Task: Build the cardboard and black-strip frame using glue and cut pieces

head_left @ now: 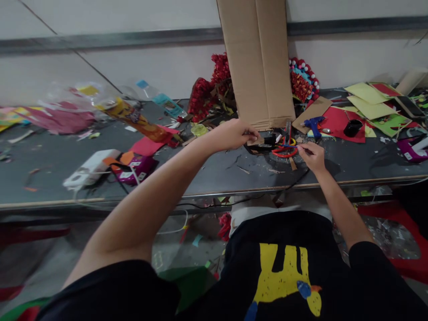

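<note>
My left hand (239,133) is closed, pinching a small brown cardboard piece (256,141) just above the table. In my right hand (312,156), the fingertips grip a thin blue stick (287,146) that points left toward the cardboard piece. A small black part shows near the stick's far end; I cannot tell whether it belongs to the stick. Under and behind the stick lie red and yellow loop handles (284,154), which look like scissors. A tall folded cardboard sheet (262,67) leans on the wall behind my hands.
A blue glue gun (314,126) and a black cup (353,128) lie right, near red paper (337,118) and green sheets (369,102). Left are a white power strip (92,167), a purple box (142,169), a snack bag (130,116) and a plastic bottle (163,100).
</note>
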Demonstrator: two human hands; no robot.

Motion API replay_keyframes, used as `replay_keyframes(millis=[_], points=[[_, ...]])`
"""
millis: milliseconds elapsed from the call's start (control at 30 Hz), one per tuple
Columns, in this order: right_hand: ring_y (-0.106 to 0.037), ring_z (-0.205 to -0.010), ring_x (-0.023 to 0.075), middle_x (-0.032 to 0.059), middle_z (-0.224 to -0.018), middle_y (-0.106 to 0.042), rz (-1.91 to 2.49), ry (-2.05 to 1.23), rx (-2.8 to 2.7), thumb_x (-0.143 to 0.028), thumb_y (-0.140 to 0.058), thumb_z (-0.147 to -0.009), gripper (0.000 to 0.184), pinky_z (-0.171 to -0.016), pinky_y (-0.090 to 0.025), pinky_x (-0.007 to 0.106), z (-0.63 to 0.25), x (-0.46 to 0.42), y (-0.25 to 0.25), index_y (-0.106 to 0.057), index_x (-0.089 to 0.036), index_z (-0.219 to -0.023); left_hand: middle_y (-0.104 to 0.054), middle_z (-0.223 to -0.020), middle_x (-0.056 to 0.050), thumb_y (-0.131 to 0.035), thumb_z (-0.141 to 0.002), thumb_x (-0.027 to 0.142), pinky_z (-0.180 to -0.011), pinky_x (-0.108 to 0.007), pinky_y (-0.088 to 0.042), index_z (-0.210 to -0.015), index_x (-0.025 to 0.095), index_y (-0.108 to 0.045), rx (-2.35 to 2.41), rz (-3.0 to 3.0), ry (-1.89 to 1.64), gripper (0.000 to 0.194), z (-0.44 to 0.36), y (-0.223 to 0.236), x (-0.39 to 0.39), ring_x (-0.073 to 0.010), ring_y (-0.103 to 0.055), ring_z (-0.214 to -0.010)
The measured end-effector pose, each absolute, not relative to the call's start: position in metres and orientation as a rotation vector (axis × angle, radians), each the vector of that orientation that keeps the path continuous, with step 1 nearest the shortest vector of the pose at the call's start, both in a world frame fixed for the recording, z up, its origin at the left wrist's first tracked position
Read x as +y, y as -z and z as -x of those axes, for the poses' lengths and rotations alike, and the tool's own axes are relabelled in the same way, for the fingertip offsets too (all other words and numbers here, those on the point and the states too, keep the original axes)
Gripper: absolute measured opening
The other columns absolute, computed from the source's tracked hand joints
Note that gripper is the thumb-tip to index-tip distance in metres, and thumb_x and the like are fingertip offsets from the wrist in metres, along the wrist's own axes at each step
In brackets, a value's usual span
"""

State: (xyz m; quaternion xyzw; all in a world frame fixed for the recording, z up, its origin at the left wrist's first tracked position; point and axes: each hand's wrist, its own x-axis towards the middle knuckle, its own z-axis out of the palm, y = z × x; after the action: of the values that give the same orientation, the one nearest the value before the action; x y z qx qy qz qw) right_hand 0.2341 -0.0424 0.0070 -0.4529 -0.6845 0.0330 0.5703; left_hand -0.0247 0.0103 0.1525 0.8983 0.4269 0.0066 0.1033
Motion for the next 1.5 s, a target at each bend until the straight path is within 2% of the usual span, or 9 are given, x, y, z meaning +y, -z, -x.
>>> replay_keyframes(millis=[267, 667, 900, 1100, 1233, 1500], points=[[-0.047, -0.050, 0.0114, 0.0005, -0.055, -0.056, 1.076, -0.050, -1.580, -0.041, -0.053, -0.086, 0.031, -0.051, -0.039, 0.026, -0.235, -0.041, -0.006, -0.070, -0.018, -0.073, -0.074, -0.096, -0.004, -0.046, -0.079, 0.028, -0.081, -0.027, -0.048, -0.099, 0.020, -0.073, 1.275, -2.595, -0.045, 0.035, 0.026, -0.155, 0.012, -0.0160, -0.065, -0.084], [-0.047, -0.049, 0.0112, 0.0002, -0.055, -0.055, 1.112, -0.019, -1.564, -0.040, -0.052, -0.086, 0.031, -0.050, -0.037, 0.026, -0.237, -0.040, -0.005, -0.069, -0.019, -0.071, -0.075, -0.088, -0.005, -0.049, -0.076, 0.025, -0.077, -0.026, -0.047, -0.096, 0.017, -0.075, 1.313, -2.518, -0.128, 0.034, 0.035, -0.160, 0.014, -0.0154, -0.064, -0.078], [-0.047, -0.050, 0.0112, 0.0002, -0.056, -0.056, 1.152, -0.034, -1.534, -0.039, -0.053, -0.085, 0.030, -0.052, -0.039, 0.026, -0.239, -0.039, -0.005, -0.068, -0.018, -0.070, -0.074, -0.080, -0.002, -0.053, -0.075, 0.026, -0.075, -0.025, -0.047, -0.089, 0.019, -0.076, 1.305, -2.479, -0.256, 0.028, 0.043, -0.158, 0.017, -0.0143, -0.063, -0.073], [-0.052, -0.056, 0.0129, 0.0018, -0.061, -0.060, 1.204, -0.045, -1.447, -0.043, -0.051, -0.085, 0.033, -0.056, -0.042, 0.027, -0.241, -0.038, -0.004, -0.067, -0.018, -0.071, -0.074, -0.076, -0.003, -0.061, -0.073, 0.027, -0.069, -0.024, -0.046, -0.087, 0.019, -0.077, 1.336, -2.338, -0.408, 0.022, 0.047, -0.156, 0.020, -0.0136, -0.061, -0.068], [-0.057, -0.061, 0.0142, 0.0032, -0.068, -0.066, 1.228, -0.055, -1.372, -0.043, -0.051, -0.085, 0.032, -0.060, -0.045, 0.027, -0.243, -0.036, -0.003, -0.068, -0.018, -0.075, -0.075, -0.078, -0.004, -0.065, -0.071, 0.029, -0.070, -0.025, -0.047, -0.086, 0.019, -0.077, 1.372, -2.273, -0.479, 0.022, 0.045, -0.160, 0.023, -0.0139, -0.061, -0.068], [-0.059, -0.061, 0.0147, 0.0035, -0.069, -0.068, 1.231, -0.095, -1.317, -0.041, -0.053, -0.083, 0.029, -0.061, -0.046, 0.027, -0.244, -0.035, -0.001, -0.068, -0.017, -0.075, -0.071, -0.067, 0.000, -0.072, -0.062, 0.024, -0.067, -0.025, -0.045, -0.062, 0.018, -0.074, 1.385, -2.141, -0.502, 0.006, 0.035, -0.176, 0.023, -0.0141, -0.060, -0.066]])
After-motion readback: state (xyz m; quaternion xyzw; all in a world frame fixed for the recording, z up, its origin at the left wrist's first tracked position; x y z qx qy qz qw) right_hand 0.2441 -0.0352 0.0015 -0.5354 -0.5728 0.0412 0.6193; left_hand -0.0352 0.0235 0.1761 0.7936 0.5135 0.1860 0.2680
